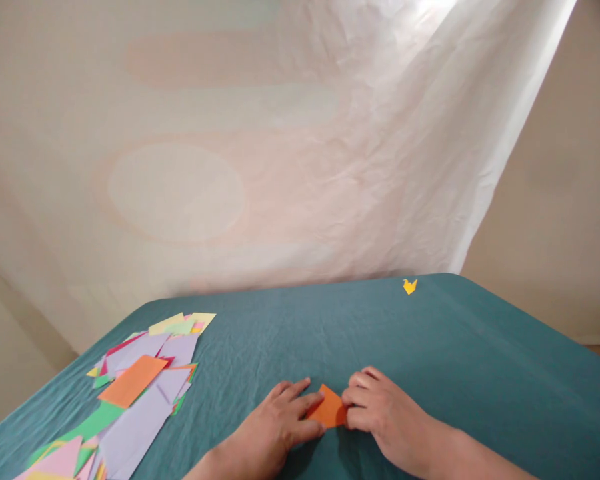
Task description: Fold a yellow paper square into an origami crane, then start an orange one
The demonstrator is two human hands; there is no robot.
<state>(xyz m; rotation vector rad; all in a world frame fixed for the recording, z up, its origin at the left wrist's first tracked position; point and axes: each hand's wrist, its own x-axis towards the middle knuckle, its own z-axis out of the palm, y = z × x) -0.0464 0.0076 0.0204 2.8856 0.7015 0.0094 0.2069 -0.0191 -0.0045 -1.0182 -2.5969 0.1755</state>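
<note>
A small folded piece of orange paper (329, 408) lies on the teal cloth between my two hands. My left hand (283, 421) grips its left side, the thumb at the near edge and the index finger on top. On the opposite side, my right hand (380, 413) has its fingers bent together and pinches the right edge. Part of the paper's outline is hidden beneath the fingertips of both hands.
Overlapping sheets of coloured paper (145, 420) cover the table's left side, with an orange sheet (134, 381) on top. A yellow folded paper figure (410, 287) is near the far edge of the teal-covered table (280, 333). Behind hangs a pale curtain (300, 167).
</note>
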